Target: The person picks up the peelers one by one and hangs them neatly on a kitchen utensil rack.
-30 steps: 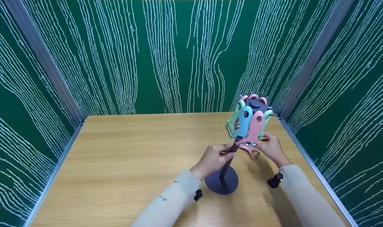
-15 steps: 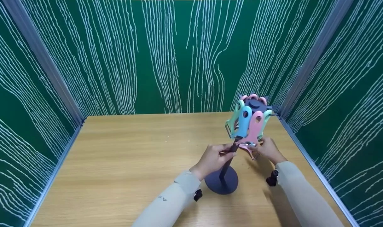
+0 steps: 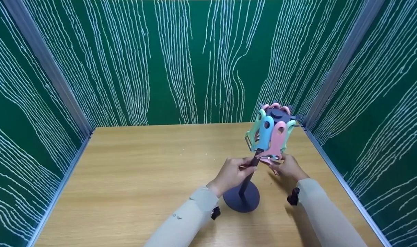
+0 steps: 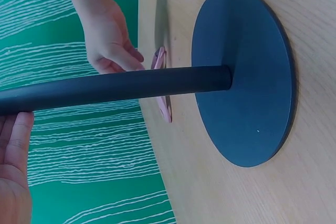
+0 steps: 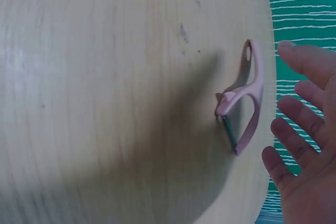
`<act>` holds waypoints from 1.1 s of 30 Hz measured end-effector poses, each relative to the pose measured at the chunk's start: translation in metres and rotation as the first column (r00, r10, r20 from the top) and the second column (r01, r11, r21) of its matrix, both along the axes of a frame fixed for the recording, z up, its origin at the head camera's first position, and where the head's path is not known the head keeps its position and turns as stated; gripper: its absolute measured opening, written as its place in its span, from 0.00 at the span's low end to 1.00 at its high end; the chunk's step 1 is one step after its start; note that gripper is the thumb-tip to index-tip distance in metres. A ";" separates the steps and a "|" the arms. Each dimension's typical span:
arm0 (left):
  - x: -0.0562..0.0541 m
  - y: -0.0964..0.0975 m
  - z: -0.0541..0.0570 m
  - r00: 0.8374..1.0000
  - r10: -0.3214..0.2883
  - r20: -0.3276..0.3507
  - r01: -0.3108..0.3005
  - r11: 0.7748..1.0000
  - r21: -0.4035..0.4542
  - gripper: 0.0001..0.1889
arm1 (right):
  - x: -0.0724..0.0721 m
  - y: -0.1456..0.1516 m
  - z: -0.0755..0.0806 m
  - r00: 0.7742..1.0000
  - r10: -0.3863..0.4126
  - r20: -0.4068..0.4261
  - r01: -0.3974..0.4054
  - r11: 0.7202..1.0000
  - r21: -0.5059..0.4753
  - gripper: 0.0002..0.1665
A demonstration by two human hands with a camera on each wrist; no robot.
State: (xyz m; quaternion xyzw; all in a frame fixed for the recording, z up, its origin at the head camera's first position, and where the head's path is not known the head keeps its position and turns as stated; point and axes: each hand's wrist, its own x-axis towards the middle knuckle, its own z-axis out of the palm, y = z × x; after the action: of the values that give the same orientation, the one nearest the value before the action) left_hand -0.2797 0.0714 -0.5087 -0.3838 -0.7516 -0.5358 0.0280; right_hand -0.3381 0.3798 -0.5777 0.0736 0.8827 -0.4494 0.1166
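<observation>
My left hand [image 3: 230, 173] grips the dark pole [image 3: 246, 184] of an upright stand, just below its ring of hanging peelers. Among these are a blue peeler [image 3: 266, 135], a pink peeler [image 3: 277, 140] and green peelers. A second pink peeler [image 5: 256, 85] lies on the table behind the pole; in the head view it is mostly covered by my right hand [image 3: 290, 168] and the hanging peelers. In the right wrist view that hand [image 5: 312, 129] has its fingers apart beside this loose peeler and holds nothing.
The stand's round base [image 3: 234, 202] rests on the wooden table [image 3: 136, 185]. Dark hooks [image 3: 296, 117] stick out from the stand's top. Green walls [image 3: 201, 68] with white wavy lines enclose the table at the back and both sides.
My right hand has come down from beside the hanging peelers toward the loose pink peeler, now covering most of it in the head view. My left hand stays on the pole.
</observation>
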 end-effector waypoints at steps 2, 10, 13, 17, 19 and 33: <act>0.001 0.000 0.000 1.000 0.000 0.012 0.000 1.000 0.001 0.16 | -0.002 0.000 -0.003 1.000 0.002 0.006 -0.002 1.000 0.013 0.34; 0.003 0.000 0.001 0.998 0.005 0.064 -0.005 1.000 0.002 0.16 | -0.006 0.000 -0.015 0.999 0.024 0.039 -0.028 0.996 0.089 0.29; 0.002 0.000 0.001 0.998 0.001 0.067 -0.001 1.000 0.010 0.16 | -0.005 -0.003 -0.016 0.997 0.012 0.076 -0.019 0.995 0.093 0.26; 0.002 -0.001 0.001 0.998 -0.004 0.064 0.003 1.000 0.011 0.16 | -0.006 -0.007 -0.015 0.998 0.017 0.066 -0.026 0.991 0.132 0.27; 0.002 -0.001 0.001 0.998 -0.006 0.068 0.006 1.000 0.007 0.16 | -0.006 -0.008 -0.015 0.998 0.020 0.061 -0.029 0.988 0.151 0.28; 0.001 -0.001 -0.001 0.998 -0.002 0.061 0.003 1.000 -0.002 0.16 | -0.003 -0.016 -0.015 0.998 0.063 0.021 -0.066 0.983 0.169 0.24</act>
State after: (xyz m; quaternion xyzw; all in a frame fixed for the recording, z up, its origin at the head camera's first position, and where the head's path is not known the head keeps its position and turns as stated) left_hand -0.2791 0.0700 -0.5093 -0.3681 -0.7521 -0.5466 0.0040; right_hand -0.3413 0.3641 -0.5930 0.0580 0.9187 -0.3680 0.1312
